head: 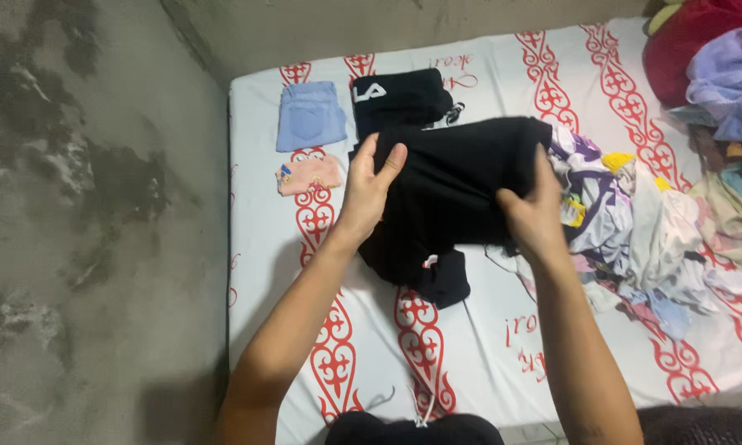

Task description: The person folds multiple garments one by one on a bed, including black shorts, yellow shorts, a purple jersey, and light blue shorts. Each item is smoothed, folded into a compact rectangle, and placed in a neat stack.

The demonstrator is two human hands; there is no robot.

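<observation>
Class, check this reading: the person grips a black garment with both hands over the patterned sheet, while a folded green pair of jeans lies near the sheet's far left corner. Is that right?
Not quite. The folded jeans are light blue, not green, as the head view shows. The rest stands: the left hand and right hand both grip the black garment over the patterned sheet, and the jeans lie near its far left corner.

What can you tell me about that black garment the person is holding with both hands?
The black garment looks like soft, matte knit cloth, partly folded and held up over the white bed sheet. The left hand grips its left edge, thumb on the front; the right hand pinches its right side. A lower part hangs down and rests crumpled on the sheet, showing a small white tag. Its top right corner overlaps the pile of mixed clothes. What kind of garment it is cannot be told.
</observation>
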